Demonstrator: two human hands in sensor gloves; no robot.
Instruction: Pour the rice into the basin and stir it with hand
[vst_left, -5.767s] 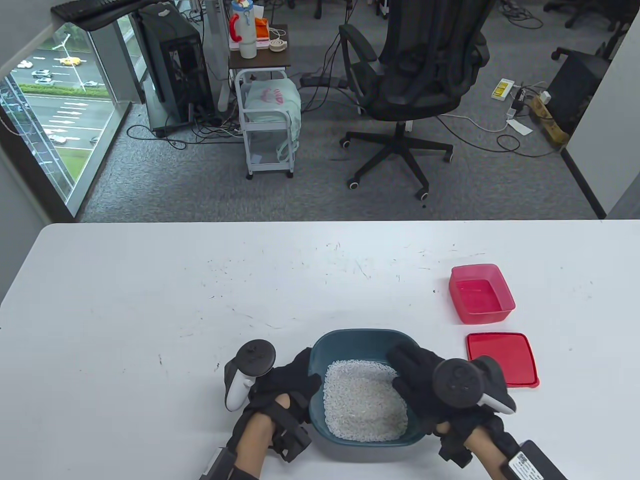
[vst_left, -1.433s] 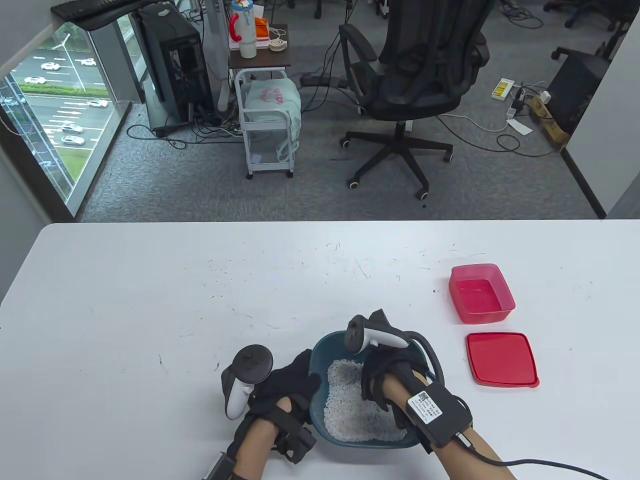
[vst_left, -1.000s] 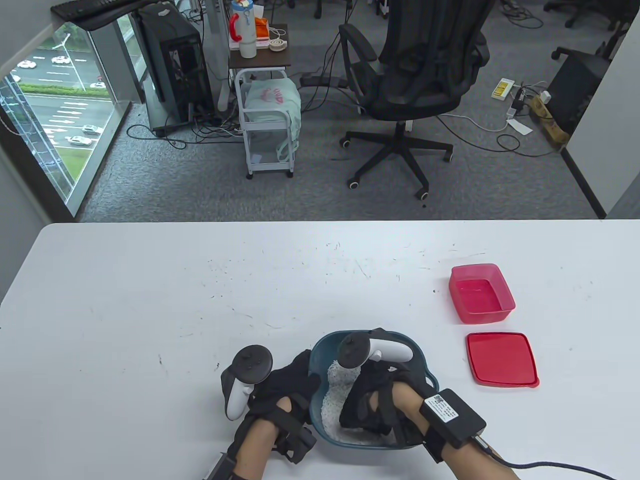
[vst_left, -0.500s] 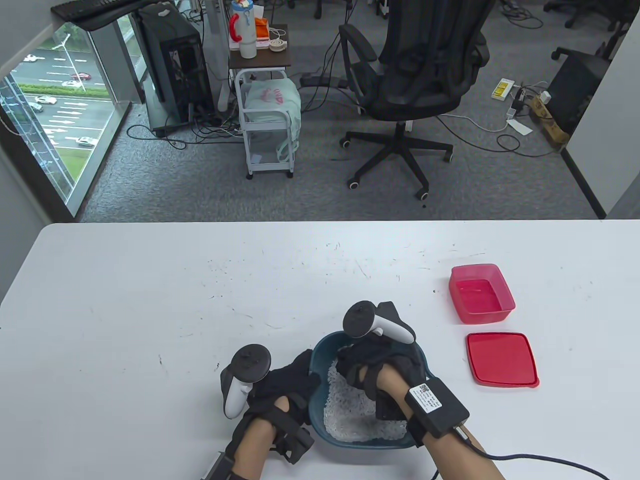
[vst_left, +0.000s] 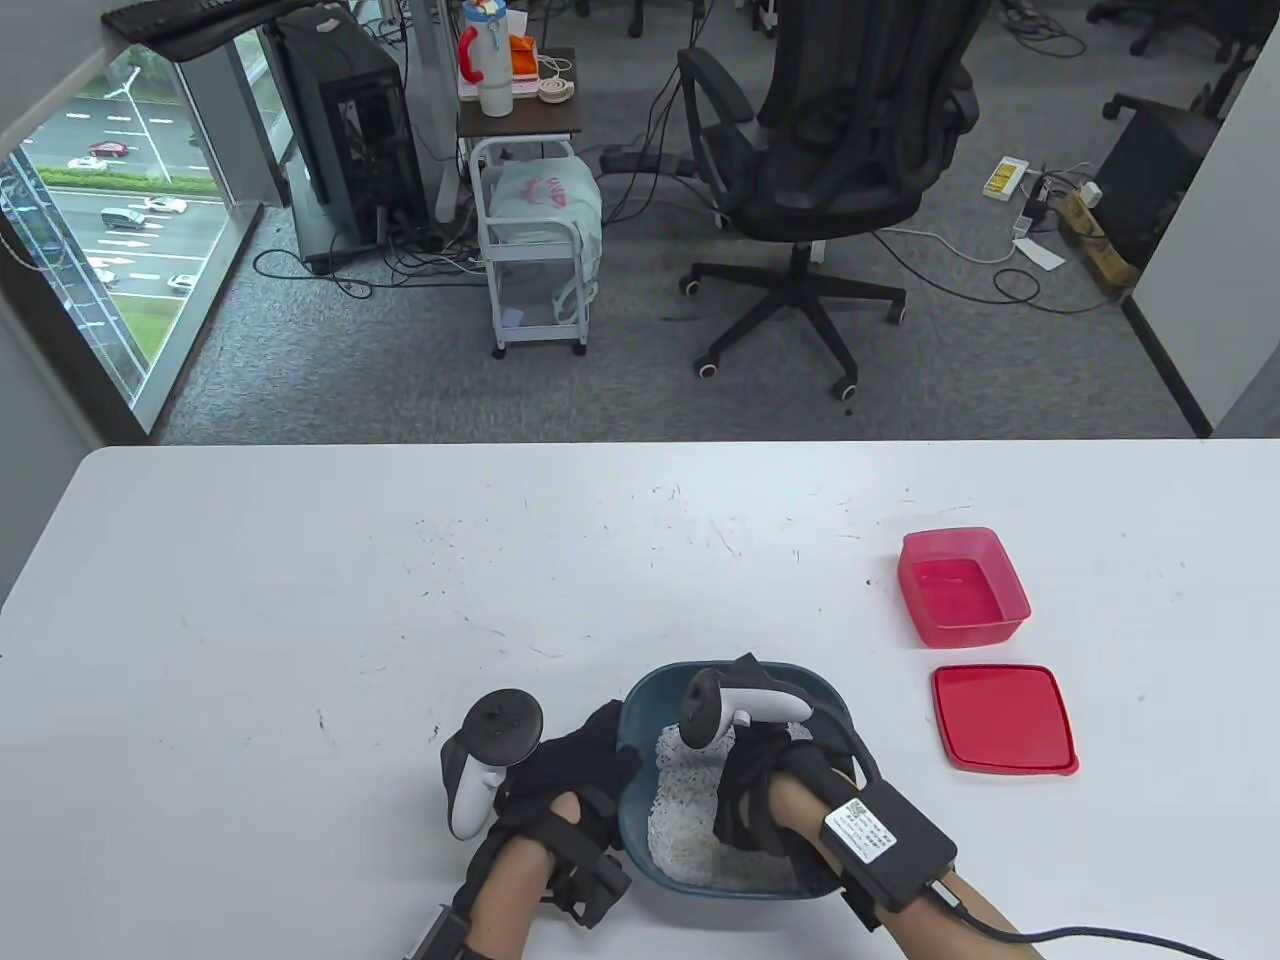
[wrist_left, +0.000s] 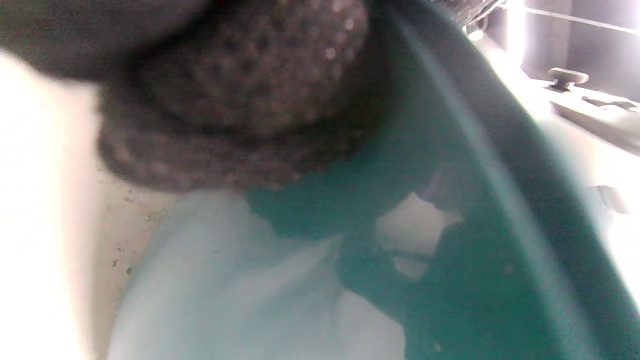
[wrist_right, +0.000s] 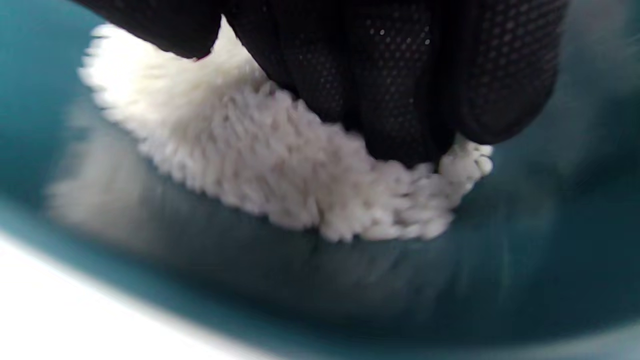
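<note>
The teal basin (vst_left: 636, 700) stands near the table's front edge with white rice (vst_left: 680, 800) in it. My right hand (vst_left: 752, 800) is down inside the basin. In the right wrist view its gloved fingers (wrist_right: 400, 75) hang close together and push into a heap of rice (wrist_right: 300, 170) against the basin wall (wrist_right: 350, 290). My left hand (vst_left: 590, 752) grips the basin's left rim. The left wrist view shows a gloved finger (wrist_left: 240, 90) against the teal wall (wrist_left: 475, 200). The right forearm hides the basin's right half.
An empty pink-red container (vst_left: 965, 585) sits at the right of the white table (vst_left: 300, 600), its red lid (vst_left: 1003, 718) lying flat just in front of it. Both lie well right of the basin. An office chair and a cart stand on the floor beyond the table.
My right hand has swept round in the rice, from the far side half a second ago back toward the near right. The left hand and basin have stayed in place.
</note>
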